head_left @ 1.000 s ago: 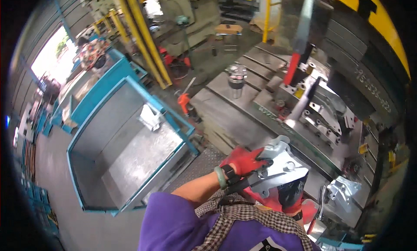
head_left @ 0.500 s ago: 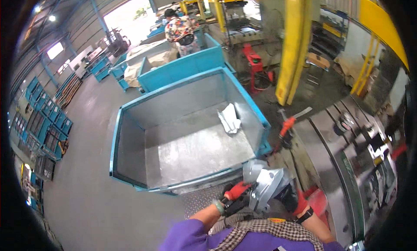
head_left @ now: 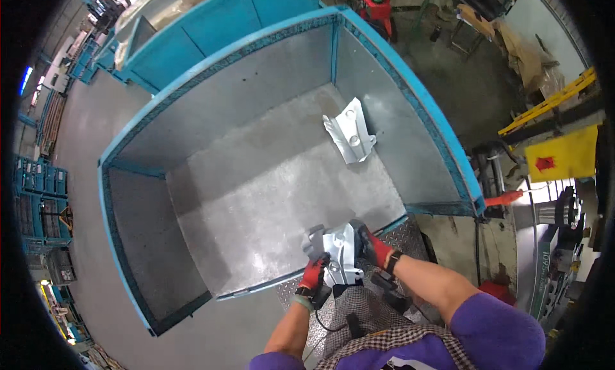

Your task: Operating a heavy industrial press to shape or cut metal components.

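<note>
"Silver metal part (head_left: 341, 248), stamped and bent, is held up in a worker's two gloved hands at the near edge of a blue-rimmed bin (head_left: 397, 114)."

"How is it gripped?"

"The left hand (head_left: 313, 274), in a red and dark glove, pinches the lower left edge of the piece. The right hand (head_left: 379, 249), gloved alike, clasps its right edge."

"And inside the bin?"

"A second silver part (head_left: 352, 133) lies on the bin's floor, near the right wall and toward the far right corner, well apart from the one in hand."

"Any writing in view?"

"Pale characters run along a green strip (head_left: 544, 267) at right, outside the bin's near right corner. A yellow panel (head_left: 564, 153) above carries a red patch, its detail blurred. A white graphic (head_left: 407, 363) marks the worker's purple shirt (head_left: 500, 325), cut off at the bottom."

"Farther out?"

"An orange-red handle (head_left: 503, 198) juts just beside that near right corner. Another blue bin (head_left: 205, 31) stands beyond the far edge, and blue racks (head_left: 38, 184) line the floor well past the left edge."
</note>
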`<state>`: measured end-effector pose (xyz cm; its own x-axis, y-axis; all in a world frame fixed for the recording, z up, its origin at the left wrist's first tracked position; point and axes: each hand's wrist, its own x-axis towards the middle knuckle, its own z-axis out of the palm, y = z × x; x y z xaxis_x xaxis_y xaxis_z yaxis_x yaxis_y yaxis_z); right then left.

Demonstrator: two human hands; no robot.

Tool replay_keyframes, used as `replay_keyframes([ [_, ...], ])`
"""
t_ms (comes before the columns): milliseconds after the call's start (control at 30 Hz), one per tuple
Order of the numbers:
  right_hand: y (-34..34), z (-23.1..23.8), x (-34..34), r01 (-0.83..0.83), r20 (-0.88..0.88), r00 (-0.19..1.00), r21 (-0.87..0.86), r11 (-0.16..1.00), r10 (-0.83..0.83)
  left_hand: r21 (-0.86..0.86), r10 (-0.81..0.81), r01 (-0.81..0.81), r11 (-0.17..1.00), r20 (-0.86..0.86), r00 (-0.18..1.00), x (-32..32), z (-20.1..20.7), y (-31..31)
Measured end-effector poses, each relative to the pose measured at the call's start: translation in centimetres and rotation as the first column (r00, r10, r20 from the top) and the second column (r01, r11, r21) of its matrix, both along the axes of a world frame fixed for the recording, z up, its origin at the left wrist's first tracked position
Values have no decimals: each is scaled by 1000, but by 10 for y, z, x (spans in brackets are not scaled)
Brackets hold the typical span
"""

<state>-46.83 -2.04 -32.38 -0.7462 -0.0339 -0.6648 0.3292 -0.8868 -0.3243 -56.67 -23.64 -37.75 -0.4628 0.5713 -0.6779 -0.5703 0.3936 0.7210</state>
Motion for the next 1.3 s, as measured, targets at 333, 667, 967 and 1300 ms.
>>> replay_keyframes([
  [333,81,-134,-145,-160,145,981,227,961,129,-66,140,-149,987,-119,983,-107,-89,72],
  [667,118,-5,-94,161,51,979,388,908,-195,114,472,-465,878,-41,881,-188,-35,213],
  [967,53,61,80,-275,434,895,366,889,98,145,511,-499,854,-411,755,-189,-97,245],
  [1300,26,86,144,-566,551,805,605,560,219,10,130,-130,992,-22,991,-184,-63,162],
])
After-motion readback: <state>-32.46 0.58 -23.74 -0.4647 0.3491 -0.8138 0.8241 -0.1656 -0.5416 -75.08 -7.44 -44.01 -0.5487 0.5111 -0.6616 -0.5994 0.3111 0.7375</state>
